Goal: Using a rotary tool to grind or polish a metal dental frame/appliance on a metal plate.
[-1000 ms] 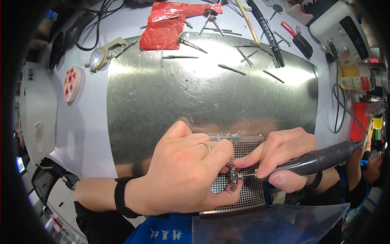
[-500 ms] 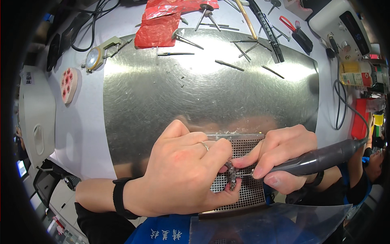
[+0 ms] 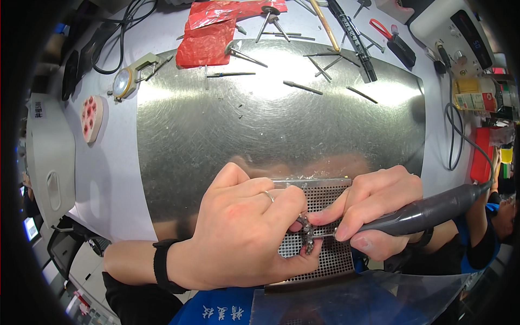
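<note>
My left hand pinches a small, knobbly, curved grey metal piece between thumb and fingers. The fingers partly cover it, and I cannot make out its exact kind. In my right hand lies a dark rotary handpiece, gripped like a pen and pointing left. Its thin metal shank reaches the metal piece, seemingly touching it. My right fingertips rest close beside the piece. Both hands are over a perforated metal grille at the near edge of the bench.
Beyond the hands lies a shiny metal sheet with scattered burs. A red packet, a black marker and a dial gauge lie farther back. A control box stands far right. A clear sheet hangs in front.
The view has shifted slightly. Both hands keep their hold, and the handpiece stays at the metal piece with hardly any visible movement.
</note>
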The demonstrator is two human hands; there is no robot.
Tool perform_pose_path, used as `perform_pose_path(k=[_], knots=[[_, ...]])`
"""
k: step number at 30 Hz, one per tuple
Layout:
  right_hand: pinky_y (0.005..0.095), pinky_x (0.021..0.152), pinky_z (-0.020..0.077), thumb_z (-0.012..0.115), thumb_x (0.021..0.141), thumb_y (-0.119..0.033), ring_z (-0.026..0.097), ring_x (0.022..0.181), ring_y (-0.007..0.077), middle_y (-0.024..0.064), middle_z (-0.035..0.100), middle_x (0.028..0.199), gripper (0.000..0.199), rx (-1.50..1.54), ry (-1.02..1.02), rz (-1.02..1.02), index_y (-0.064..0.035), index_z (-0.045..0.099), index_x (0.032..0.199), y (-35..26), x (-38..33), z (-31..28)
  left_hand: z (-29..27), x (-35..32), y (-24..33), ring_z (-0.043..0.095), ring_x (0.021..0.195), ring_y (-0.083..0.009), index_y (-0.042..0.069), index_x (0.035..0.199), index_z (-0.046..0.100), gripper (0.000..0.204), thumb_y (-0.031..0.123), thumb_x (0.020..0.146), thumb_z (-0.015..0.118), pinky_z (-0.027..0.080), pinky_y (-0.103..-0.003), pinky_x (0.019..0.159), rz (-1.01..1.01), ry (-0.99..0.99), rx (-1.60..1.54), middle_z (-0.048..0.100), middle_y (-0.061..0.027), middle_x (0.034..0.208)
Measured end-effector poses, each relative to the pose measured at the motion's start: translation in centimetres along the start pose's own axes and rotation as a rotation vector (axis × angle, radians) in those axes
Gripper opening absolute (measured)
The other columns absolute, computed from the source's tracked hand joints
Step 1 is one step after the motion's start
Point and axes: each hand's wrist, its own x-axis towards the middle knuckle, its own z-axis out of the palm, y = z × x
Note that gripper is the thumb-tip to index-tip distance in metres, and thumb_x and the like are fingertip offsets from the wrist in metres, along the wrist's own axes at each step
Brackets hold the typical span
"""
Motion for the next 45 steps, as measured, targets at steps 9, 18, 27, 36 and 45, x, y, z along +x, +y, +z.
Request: perform_pose_path(k=[9, 18, 27, 36, 45], knots=[[0.0366, 0.081, 0.0652, 0.074, 0.075, 0.003, 0.073, 0.071, 0.0219, 0.0144, 0.072, 0.079, 0.016, 0.007, -0.017, 0.022, 0.0030, 0.076, 0.091, -0.16, 0.02, -0.14, 0.18, -0.02, -0.07, 0.049, 0.053, -0.0121, 0.014, 0.077, 0.059, 0.036, 0.022, 0.056, 0.087, 0.029, -0.031, 0.063, 0.021, 0.024, 0.000, 0.048, 0.0072, 0.060], [0.0363, 0.081, 0.0651, 0.075, 0.074, 0.003, 0.072, 0.069, 0.0215, 0.0143, 0.071, 0.077, 0.015, 0.004, -0.011, 0.018, 0.0025, 0.076, 0.090, -0.22, -0.01, -0.07, 0.23, 0.01, -0.13, 0.048, 0.053, -0.0118, 0.014, 0.077, 0.058, 0.037, 0.023, 0.056, 0.088, 0.028, -0.031, 0.063, 0.029, 0.035, -0.012, 0.048, 0.0070, 0.061], [0.0385, 0.083, 0.0653, 0.074, 0.076, 0.003, 0.072, 0.070, 0.0210, 0.0147, 0.071, 0.077, 0.015, 0.031, -0.018, 0.009, 0.0037, 0.076, 0.090, -0.18, -0.03, -0.03, 0.20, 0.05, -0.03, 0.048, 0.054, -0.0115, 0.015, 0.078, 0.058, 0.039, 0.025, 0.056, 0.089, 0.028, -0.031, 0.063, 0.023, 0.043, -0.022, 0.049, 0.0069, 0.062], [0.0381, 0.083, 0.0651, 0.074, 0.075, 0.004, 0.071, 0.069, 0.0204, 0.0146, 0.072, 0.079, 0.015, 0.025, -0.019, 0.002, 0.0036, 0.076, 0.090, -0.05, -0.12, 0.00, 0.29, -0.02, -0.07, 0.049, 0.053, -0.0103, 0.015, 0.078, 0.058, 0.039, 0.025, 0.057, 0.089, 0.028, -0.030, 0.063, 0.022, 0.050, -0.024, 0.050, 0.0075, 0.061], [0.0361, 0.082, 0.0650, 0.075, 0.075, 0.004, 0.071, 0.069, 0.0199, 0.0146, 0.071, 0.078, 0.016, 0.000, -0.027, 0.013, 0.0022, 0.077, 0.090, -0.31, -0.06, -0.05, 0.23, -0.10, -0.04, 0.049, 0.053, -0.0101, 0.015, 0.078, 0.058, 0.038, 0.026, 0.058, 0.089, 0.029, -0.030, 0.064, 0.020, 0.055, -0.015, 0.050, 0.0077, 0.061]])
